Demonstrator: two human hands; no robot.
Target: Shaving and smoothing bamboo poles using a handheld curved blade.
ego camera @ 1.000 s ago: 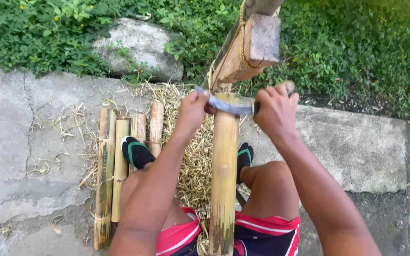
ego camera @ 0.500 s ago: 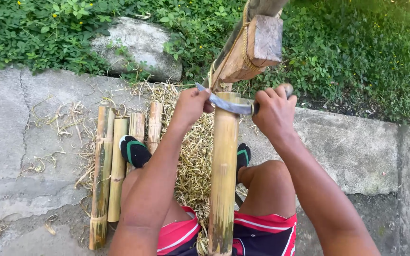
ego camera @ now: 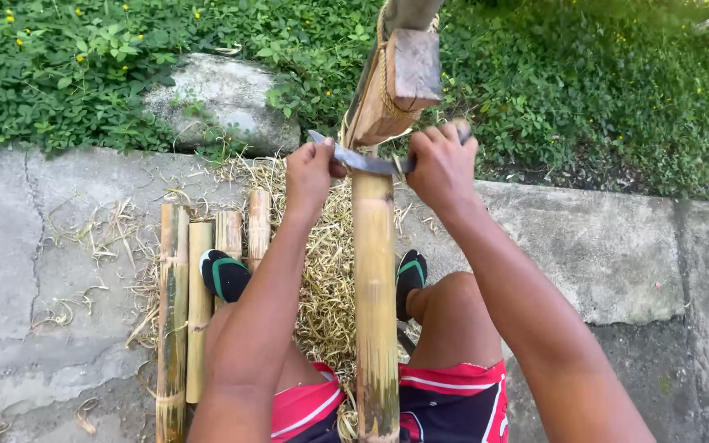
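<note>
Grey rock (ego camera: 221, 98) in green weeds (ego camera: 59, 66), four cut bamboo pcs (ego camera: 198, 312) on concrete, straw shavings (ego camera: 326, 271)

Bare arms, red shorts (ego camera: 453, 385) with white trim, black green-striped sandals (ego camera: 225, 275).

We see an outdoor work spot: cracked concrete pavement (ego camera: 34, 271) at lower left, green groundcover (ego camera: 601, 90) across the top, bamboo shavings (ego camera: 326, 271) at centre.

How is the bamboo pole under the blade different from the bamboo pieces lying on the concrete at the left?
The long yellow bamboo pole runs between the person's knees, leaning on a wooden block; the shorter bamboo pieces lie flat, side by side. Both hands hold a metal blade across the pole; the pieces lie untouched. All are yellowish bamboo.
</note>
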